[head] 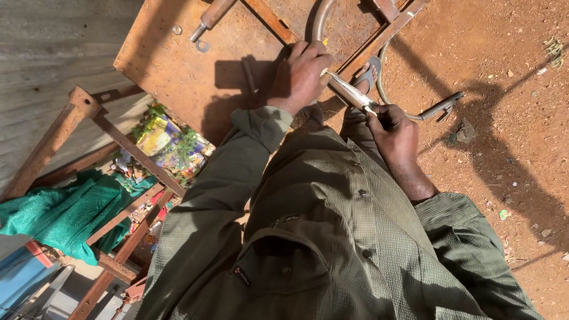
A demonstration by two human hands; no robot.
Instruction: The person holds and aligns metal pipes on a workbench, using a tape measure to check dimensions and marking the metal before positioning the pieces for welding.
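A rusty, orange-brown flat steel plate is serving as the surface here, its skin pitted and blotched, with an angle-iron frame of the same rust lying across its far corner. The person's left hand is pressing down at the plate's edge, its grip curled shut over one end of a slim, shiny metal rod — smooth and bright against all that rough rust. The right hand is pinching the rod's other end, fingers wrapped tight, so the rod is spanning the short gap between the two hands, slanting down from the plate's edge toward the person's body.

A curved grey metal tube is arching over the plate just beyond the left hand, and a similar bend is looping out over the red, gritty dirt ground to the right. A grey sandal is showing just behind the rod. A small hex nut and a round-handled tool are lying near the plate's far edge. The person is wearing an olive-green, waffle-textured buttoned shirt. Below the plate on the left, a rusty frame of bars is standing over crumpled green mesh cloth and colourful wrappers.
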